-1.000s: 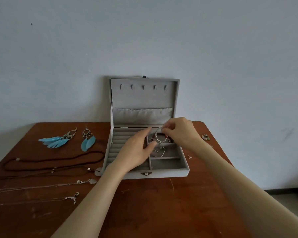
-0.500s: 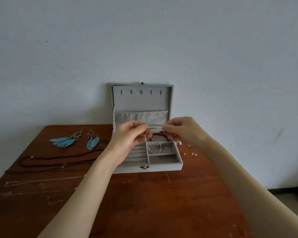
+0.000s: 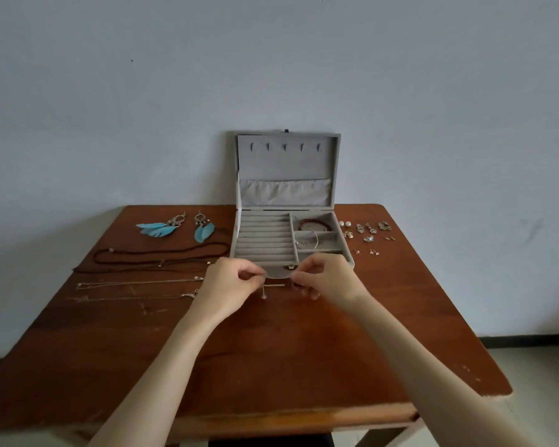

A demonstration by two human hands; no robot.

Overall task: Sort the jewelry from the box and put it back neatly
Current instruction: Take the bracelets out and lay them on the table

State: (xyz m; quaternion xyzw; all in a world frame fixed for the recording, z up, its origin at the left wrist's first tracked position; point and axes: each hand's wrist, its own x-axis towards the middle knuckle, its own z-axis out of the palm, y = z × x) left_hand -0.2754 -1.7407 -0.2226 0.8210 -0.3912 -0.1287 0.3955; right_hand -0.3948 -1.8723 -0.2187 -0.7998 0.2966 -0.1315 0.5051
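Pinching a thin silver chain (image 3: 273, 286) between them, the left hand (image 3: 229, 285) and right hand (image 3: 328, 279) now hang over the table (image 3: 271, 350) just before the box (image 3: 291, 240); half a second ago they worked higher, over its compartments. Thumb and forefinger of each hand grip one end, the other fingers curled; the chain stretches from fingertip to fingertip, a short tail dangling below the left fingers. Beyond the fingers the box stands open, lid upright. Its right-hand compartments hold a red bracelet (image 3: 313, 223) at the back and a silver bangle (image 3: 310, 241) in the middle; the ring rolls are bare. Left of the left fingers lie necklaces (image 3: 158, 253) and feather earrings (image 3: 175, 229); beyond the right fingers, small earrings (image 3: 367, 235).
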